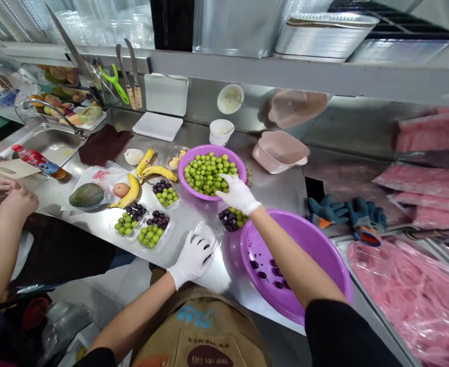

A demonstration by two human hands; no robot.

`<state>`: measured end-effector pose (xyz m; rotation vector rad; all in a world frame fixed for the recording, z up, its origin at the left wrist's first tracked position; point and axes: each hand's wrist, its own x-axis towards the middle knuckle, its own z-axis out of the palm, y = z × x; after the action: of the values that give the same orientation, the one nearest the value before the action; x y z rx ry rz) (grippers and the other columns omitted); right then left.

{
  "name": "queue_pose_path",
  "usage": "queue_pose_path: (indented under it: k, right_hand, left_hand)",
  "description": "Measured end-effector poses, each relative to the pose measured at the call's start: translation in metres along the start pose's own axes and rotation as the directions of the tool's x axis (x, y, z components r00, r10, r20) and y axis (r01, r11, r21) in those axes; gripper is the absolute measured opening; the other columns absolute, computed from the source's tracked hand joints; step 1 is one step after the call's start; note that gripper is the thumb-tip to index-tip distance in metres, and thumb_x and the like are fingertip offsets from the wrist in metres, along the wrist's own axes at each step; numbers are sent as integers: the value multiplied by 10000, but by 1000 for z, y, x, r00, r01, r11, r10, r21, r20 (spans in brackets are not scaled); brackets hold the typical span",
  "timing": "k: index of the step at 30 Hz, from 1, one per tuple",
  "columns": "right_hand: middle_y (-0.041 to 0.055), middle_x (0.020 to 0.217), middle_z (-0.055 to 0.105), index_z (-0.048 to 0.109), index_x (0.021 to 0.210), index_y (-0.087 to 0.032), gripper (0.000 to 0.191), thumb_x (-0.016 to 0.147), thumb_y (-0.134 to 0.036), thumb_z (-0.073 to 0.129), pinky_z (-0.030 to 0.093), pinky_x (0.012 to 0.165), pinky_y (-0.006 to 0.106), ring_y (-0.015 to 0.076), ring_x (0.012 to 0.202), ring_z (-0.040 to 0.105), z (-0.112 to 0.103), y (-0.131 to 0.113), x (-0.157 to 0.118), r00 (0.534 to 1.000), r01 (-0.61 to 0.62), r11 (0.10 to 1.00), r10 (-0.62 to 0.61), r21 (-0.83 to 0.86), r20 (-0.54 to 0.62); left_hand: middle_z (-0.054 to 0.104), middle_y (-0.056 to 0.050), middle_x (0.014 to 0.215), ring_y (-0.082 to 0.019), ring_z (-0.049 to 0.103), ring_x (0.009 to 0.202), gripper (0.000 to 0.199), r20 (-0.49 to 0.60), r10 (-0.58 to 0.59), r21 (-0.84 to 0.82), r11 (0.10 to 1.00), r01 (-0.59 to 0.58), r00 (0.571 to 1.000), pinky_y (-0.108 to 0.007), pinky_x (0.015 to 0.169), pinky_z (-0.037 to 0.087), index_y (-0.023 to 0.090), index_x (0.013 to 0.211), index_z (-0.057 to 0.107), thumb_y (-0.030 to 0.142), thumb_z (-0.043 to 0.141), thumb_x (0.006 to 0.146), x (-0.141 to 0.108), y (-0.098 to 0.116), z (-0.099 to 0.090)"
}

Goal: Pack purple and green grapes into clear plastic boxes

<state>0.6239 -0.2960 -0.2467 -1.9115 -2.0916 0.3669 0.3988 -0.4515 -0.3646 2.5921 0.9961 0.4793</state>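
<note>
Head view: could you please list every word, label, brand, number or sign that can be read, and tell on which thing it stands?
No text can be quoted with certainty.
Brown apron: blue script, a small printed line, and characters in a dark oval cut off by the picture's lower edge; all too blurred.
Red-labelled bottle: pale lettering, too small and blurred.

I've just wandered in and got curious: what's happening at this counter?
A person's white-gloved right hand is at the green grapes in the smaller purple bowl. The gloved left hand is beside a clear tray; its grip is hard to make out. Nearby, four clear boxes hold dark and green grapes together, and the larger purple basin has a few dark grapes in it. A co-worker's hands show at the left.
</note>
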Motion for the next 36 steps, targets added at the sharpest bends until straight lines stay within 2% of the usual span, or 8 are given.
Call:
queue_pose_path:
  k: [3, 6, 9, 12, 16, 20, 30, 36]
  right_hand:
    - [237, 1588, 421, 428, 1536, -173, 908, 766, -434, 831, 388, 1158, 587, 444, 1433, 391, 28, -14, 70, 979, 42, 989, -13, -139, 201]
    - [251, 1655, 306, 387, 1554, -186, 1048, 670, -433, 895, 321, 1143, 700, 514, 1482, 242, 53, -17, 109, 957, 103, 978, -49, -179, 286]
    - [238, 1665, 264, 394, 1554, -230, 1099, 603, -411, 916, 322, 1101, 764, 565, 1475, 215, 67, -12, 130, 936, 151, 958, -58, -245, 347]
    - [238, 1594, 328, 425, 1538, -256, 1103, 572, -456, 918, 417, 1037, 736, 560, 1406, 331, 72, -6, 143, 916, 213, 922, -74, -322, 394]
    - [227, 1513, 380, 565, 1436, -256, 973, 547, -406, 931, 506, 973, 638, 518, 1304, 457, 72, -2, 153, 878, 284, 894, -96, -348, 469]
    - [201, 1574, 321, 622, 1404, -259, 890, 578, -432, 906, 511, 976, 607, 514, 1287, 475, 73, 4, 152, 888, 298, 892, -129, -340, 441]
    - [108, 1310, 588, 785, 1127, -226, 390, 759, -150, 682, 510, 917, 331, 252, 1028, 629, 66, 8, 131, 880, 392, 902, -311, -179, 359]
    - [85, 1193, 618, 798, 1019, -199, 281, 776, -150, 665, 506, 976, 311, 221, 970, 656, 47, 4, 120, 930, 297, 955, -285, -16, 232]
  left_hand:
    - [715, -74, 1168, -300, 571, 1217, 111, -10, -14, -24, 1000, 13, 1000, -664, 1183, 286, 255, 999, 707, 294, 610, 962, 1, 1, 4]
    - [715, -69, 1169, -288, 568, 1227, 99, -4, -34, -42, 999, 33, 999, -650, 1199, 267, 256, 972, 707, 297, 618, 958, 1, 0, 8]
    - [715, -69, 1185, -273, 562, 1239, 132, 11, -45, -59, 997, 46, 999, -621, 1222, 241, 259, 997, 709, 317, 592, 978, 1, -1, 10]
    - [711, -67, 1209, -260, 554, 1247, 148, 22, -49, -55, 997, 50, 999, -579, 1229, 245, 256, 1024, 712, 328, 593, 973, 2, -3, 11]
    - [709, -59, 1208, -240, 561, 1226, 176, 6, -33, -18, 999, 33, 999, -552, 1232, 235, 244, 1021, 711, 340, 569, 982, 3, -5, 15]
    - [718, -55, 1172, -240, 577, 1180, 174, 6, -34, 41, 999, 34, 999, -536, 1231, 241, 273, 1006, 740, 351, 592, 960, 4, -7, 18]
    - [732, -53, 1132, -242, 588, 1128, 138, 5, -58, 46, 997, 58, 998, -548, 1174, 265, 241, 957, 701, 324, 590, 952, 7, -2, 11]
    - [733, -54, 1121, -238, 610, 1109, 120, -55, -64, 32, 997, 66, 996, -540, 1171, 307, 237, 949, 709, 296, 604, 943, 8, -2, 5]
